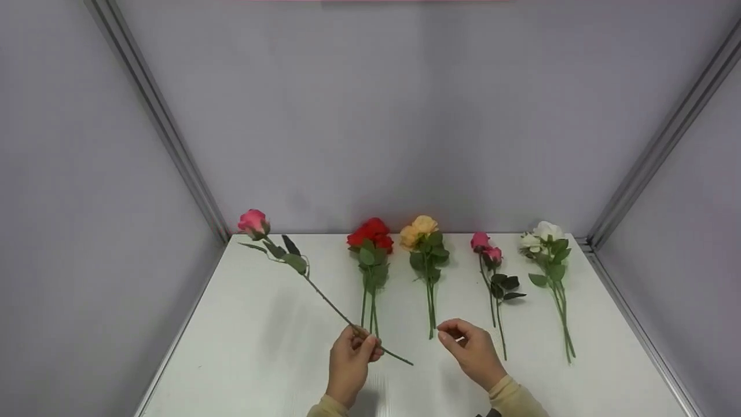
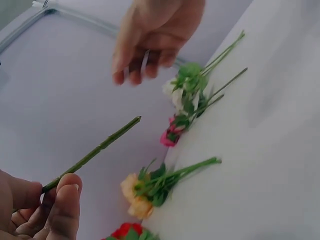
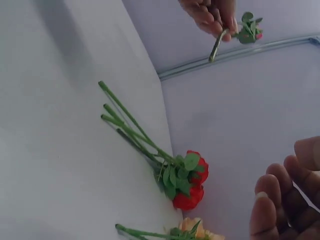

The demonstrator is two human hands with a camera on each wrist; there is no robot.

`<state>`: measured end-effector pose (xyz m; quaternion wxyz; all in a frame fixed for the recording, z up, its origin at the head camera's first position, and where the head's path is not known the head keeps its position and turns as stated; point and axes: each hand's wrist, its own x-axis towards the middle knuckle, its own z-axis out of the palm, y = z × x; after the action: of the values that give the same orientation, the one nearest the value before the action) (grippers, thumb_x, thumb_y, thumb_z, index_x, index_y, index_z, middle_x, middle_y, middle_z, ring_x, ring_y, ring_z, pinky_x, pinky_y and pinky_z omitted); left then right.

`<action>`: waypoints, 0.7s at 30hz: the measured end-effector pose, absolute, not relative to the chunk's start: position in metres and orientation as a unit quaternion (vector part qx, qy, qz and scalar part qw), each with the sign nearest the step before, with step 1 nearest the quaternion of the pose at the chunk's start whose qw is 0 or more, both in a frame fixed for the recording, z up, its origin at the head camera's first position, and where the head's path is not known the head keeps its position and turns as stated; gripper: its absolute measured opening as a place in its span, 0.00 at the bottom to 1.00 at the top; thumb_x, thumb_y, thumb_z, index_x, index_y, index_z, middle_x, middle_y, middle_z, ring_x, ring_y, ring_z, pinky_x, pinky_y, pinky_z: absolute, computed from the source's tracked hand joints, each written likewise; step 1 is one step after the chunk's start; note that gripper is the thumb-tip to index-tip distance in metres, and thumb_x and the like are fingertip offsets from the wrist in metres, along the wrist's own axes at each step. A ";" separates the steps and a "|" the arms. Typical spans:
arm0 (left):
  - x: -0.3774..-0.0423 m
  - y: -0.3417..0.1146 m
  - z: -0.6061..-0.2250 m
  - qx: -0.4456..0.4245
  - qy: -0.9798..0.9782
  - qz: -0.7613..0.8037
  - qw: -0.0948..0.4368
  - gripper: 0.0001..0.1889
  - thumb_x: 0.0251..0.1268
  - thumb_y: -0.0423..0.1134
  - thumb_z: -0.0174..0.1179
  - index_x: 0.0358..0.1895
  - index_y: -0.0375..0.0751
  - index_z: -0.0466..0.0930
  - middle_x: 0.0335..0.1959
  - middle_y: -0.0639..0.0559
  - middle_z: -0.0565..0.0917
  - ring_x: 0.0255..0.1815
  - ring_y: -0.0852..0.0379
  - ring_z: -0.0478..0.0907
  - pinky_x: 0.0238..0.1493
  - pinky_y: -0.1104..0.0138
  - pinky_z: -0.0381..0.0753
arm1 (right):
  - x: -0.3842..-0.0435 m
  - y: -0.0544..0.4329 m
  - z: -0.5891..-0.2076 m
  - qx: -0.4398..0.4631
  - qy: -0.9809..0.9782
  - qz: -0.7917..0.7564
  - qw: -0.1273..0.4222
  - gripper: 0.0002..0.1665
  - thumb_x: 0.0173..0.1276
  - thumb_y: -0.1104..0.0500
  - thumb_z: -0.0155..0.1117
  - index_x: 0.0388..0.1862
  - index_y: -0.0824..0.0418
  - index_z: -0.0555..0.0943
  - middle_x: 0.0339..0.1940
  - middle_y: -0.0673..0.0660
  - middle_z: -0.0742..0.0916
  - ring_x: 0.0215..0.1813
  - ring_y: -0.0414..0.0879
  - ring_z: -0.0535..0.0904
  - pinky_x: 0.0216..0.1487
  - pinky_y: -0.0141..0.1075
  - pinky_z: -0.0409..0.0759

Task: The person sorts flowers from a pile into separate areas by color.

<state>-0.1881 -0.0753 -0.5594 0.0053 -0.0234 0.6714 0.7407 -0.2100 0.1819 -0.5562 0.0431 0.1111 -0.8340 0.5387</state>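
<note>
A single long-stemmed pink rose (image 1: 253, 223) slants up to the left, its stem pinched near the lower end by my left hand (image 1: 352, 354). The cut tip of that stem (image 2: 117, 136) pokes out past the thumb in the left wrist view. My right hand (image 1: 472, 352) holds nothing; its fingers bend loosely, with thumb and index tips apart. It hovers over the table just right of the yellow roses' (image 1: 425, 231) stem ends. Red roses (image 1: 371, 234) lie behind my left hand, their stems pointing toward me.
Two pink roses (image 1: 486, 249) and a bunch of white roses (image 1: 547, 237) lie on the right part of the white table (image 1: 231, 359). Grey panels (image 1: 370, 116) close off the back and both sides, with metal rails (image 1: 168, 133) at the corners.
</note>
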 end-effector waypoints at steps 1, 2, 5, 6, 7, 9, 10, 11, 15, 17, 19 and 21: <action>-0.187 -0.070 -0.561 -0.018 0.674 0.738 0.012 0.07 0.68 0.29 0.56 0.44 0.29 0.70 0.35 0.43 0.83 0.36 0.49 0.83 0.38 0.63 0.83 | -0.208 0.178 -0.554 0.120 -0.833 0.538 0.040 0.09 0.68 0.51 0.64 0.42 0.54 0.83 0.35 0.48 0.85 0.37 0.42 0.80 0.34 0.33 0.78; -0.186 -0.064 -0.562 -0.009 0.678 0.734 0.018 0.06 0.68 0.29 0.56 0.43 0.30 0.70 0.34 0.45 0.83 0.35 0.50 0.83 0.37 0.63 0.83 | -0.206 0.175 -0.552 0.130 -0.832 0.538 0.040 0.08 0.68 0.52 0.64 0.42 0.54 0.83 0.35 0.48 0.85 0.38 0.42 0.80 0.35 0.33 0.78; -0.181 -0.050 -0.569 0.035 0.701 0.712 0.033 0.04 0.68 0.29 0.57 0.40 0.34 0.71 0.32 0.48 0.83 0.33 0.54 0.82 0.35 0.66 0.83 | -0.202 0.164 -0.549 0.154 -0.830 0.534 0.040 0.07 0.68 0.54 0.64 0.43 0.52 0.83 0.36 0.47 0.86 0.38 0.41 0.81 0.35 0.34 0.78; -0.179 -0.045 -0.570 0.052 0.713 0.699 0.034 0.04 0.68 0.29 0.57 0.39 0.35 0.71 0.32 0.49 0.82 0.32 0.55 0.82 0.34 0.66 0.83 | -0.203 0.162 -0.553 0.163 -0.829 0.533 0.042 0.07 0.68 0.52 0.64 0.43 0.50 0.83 0.37 0.46 0.86 0.39 0.41 0.81 0.35 0.34 0.78; -0.177 -0.041 -0.572 0.070 0.726 0.683 0.031 0.03 0.68 0.30 0.57 0.38 0.37 0.71 0.31 0.51 0.82 0.31 0.56 0.82 0.33 0.67 0.83 | -0.201 0.159 -0.553 0.171 -0.827 0.534 0.041 0.07 0.68 0.53 0.64 0.43 0.50 0.83 0.38 0.46 0.86 0.39 0.41 0.81 0.35 0.34 0.78; -0.173 -0.034 -0.575 0.104 0.748 0.655 0.025 0.04 0.68 0.30 0.57 0.36 0.39 0.72 0.29 0.53 0.82 0.29 0.59 0.81 0.30 0.69 0.81 | -0.199 0.154 -0.555 0.185 -0.825 0.532 0.042 0.08 0.68 0.53 0.64 0.44 0.49 0.83 0.38 0.45 0.86 0.39 0.40 0.81 0.34 0.34 0.79; -0.172 -0.031 -0.577 0.115 0.758 0.642 0.021 0.04 0.68 0.30 0.57 0.36 0.40 0.72 0.28 0.55 0.81 0.28 0.60 0.81 0.29 0.70 0.81 | -0.197 0.152 -0.556 0.191 -0.825 0.531 0.042 0.07 0.68 0.53 0.64 0.44 0.50 0.83 0.39 0.46 0.86 0.39 0.40 0.81 0.33 0.34 0.79; -0.171 -0.027 -0.578 0.124 0.763 0.634 0.020 0.04 0.68 0.30 0.57 0.36 0.41 0.72 0.28 0.55 0.81 0.27 0.62 0.80 0.28 0.71 0.80 | -0.196 0.150 -0.557 0.193 -0.824 0.531 0.042 0.08 0.68 0.53 0.64 0.44 0.50 0.83 0.39 0.46 0.86 0.38 0.40 0.81 0.32 0.34 0.78; -0.165 -0.014 -0.582 0.147 0.770 0.621 0.023 0.03 0.68 0.31 0.58 0.36 0.43 0.74 0.26 0.58 0.81 0.25 0.66 0.79 0.26 0.73 0.79 | -0.189 0.146 -0.561 0.194 -0.826 0.527 0.051 0.06 0.68 0.55 0.64 0.43 0.51 0.84 0.37 0.46 0.86 0.36 0.39 0.80 0.30 0.33 0.77; -0.163 -0.010 -0.584 0.158 0.772 0.615 0.021 0.01 0.69 0.33 0.57 0.38 0.43 0.76 0.27 0.59 0.81 0.25 0.67 0.78 0.26 0.73 0.79 | -0.185 0.145 -0.563 0.189 -0.828 0.524 0.058 0.05 0.67 0.55 0.65 0.41 0.51 0.84 0.35 0.46 0.85 0.34 0.38 0.79 0.29 0.33 0.77; -0.161 -0.007 -0.585 0.166 0.773 0.612 0.018 0.01 0.69 0.34 0.57 0.39 0.44 0.77 0.27 0.60 0.80 0.26 0.68 0.78 0.27 0.74 0.79 | -0.183 0.144 -0.565 0.184 -0.832 0.518 0.071 0.04 0.66 0.57 0.66 0.39 0.51 0.84 0.34 0.46 0.85 0.33 0.38 0.78 0.28 0.33 0.77; -0.160 -0.005 -0.586 0.171 0.775 0.609 0.015 0.01 0.70 0.34 0.57 0.39 0.43 0.78 0.27 0.58 0.81 0.26 0.68 0.78 0.27 0.74 0.79 | -0.181 0.144 -0.567 0.175 -0.833 0.519 0.082 0.05 0.65 0.61 0.67 0.38 0.53 0.84 0.33 0.47 0.85 0.31 0.38 0.78 0.27 0.33 0.77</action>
<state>-0.1597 -0.0051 -0.5858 0.0152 0.1715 0.7745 0.6087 -0.1809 0.1437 -0.5666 0.0824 0.1752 -0.8326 0.5189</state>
